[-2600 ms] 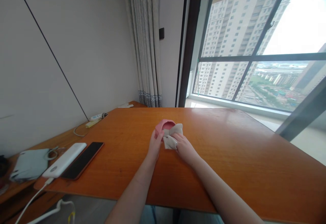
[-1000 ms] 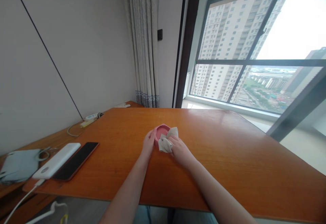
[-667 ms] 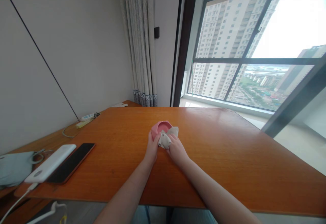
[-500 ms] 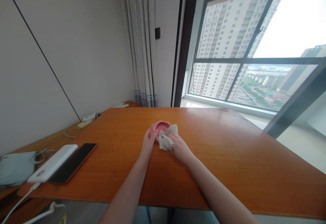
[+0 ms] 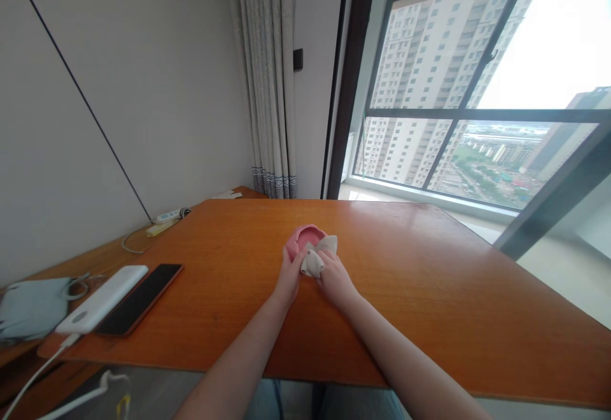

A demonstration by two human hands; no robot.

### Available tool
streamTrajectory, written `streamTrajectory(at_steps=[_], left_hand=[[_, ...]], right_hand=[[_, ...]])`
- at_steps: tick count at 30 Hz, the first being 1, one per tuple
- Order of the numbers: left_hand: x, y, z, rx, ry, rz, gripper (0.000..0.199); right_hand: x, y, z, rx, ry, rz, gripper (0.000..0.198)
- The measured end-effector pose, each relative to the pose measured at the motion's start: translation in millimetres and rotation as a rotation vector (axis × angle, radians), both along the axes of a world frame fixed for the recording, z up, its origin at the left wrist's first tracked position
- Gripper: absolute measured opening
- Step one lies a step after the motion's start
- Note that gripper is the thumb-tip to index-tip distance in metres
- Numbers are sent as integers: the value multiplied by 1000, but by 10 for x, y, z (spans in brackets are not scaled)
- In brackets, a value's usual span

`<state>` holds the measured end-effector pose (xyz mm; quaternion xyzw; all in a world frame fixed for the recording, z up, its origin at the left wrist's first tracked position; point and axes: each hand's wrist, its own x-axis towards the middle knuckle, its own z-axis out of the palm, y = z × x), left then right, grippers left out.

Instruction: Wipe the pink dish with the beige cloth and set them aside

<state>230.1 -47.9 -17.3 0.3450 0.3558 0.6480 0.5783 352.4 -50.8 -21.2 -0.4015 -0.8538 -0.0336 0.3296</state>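
A small pink bowl-like dish (image 5: 291, 242) is tilted over the middle of the wooden table (image 5: 229, 286), its hollow side partly showing. My left hand (image 5: 290, 273) grips its near left edge, thumb toward the rim. Bunched in my right hand (image 5: 333, 275) is a whitish cloth or tissue (image 5: 312, 263), pressed against the dish's near right side. The right fingertips are hidden behind the cloth. Whether the dish rests on the tabletop I cannot tell.
On the left of the table lie a white power bank (image 5: 102, 299) with a cable plugged in and a dark phone (image 5: 140, 299). Beyond them are a pale blue pouch (image 5: 33, 307) and a power strip (image 5: 168, 216). A large window (image 5: 477, 114) stands at the right.
Both hands have shifted slightly, the left one to the right with the pink dish. The dish has turned a little, and the cloth sits closer against it.
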Motion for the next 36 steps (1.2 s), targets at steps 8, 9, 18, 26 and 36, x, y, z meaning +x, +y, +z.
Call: streamTrajectory(at_steps=[8,9,18,26,36], left_hand=[[-316,150,49,80,383,155,43],[-337,166,41,68,409,133,44],[-42,69,-49,43,27,14,77],[-234,58,86,63,257,154,46],[-243,116,40,30,175,27,72]], right_hand=[[74,56,108,11,-82,139,15],[83,57,107,15,-88,136,15],[7,19,-20,7,-10,-29,12],[-18,13,44,-59,-56,62,14],[38,24,23,-4,-62,1,17]])
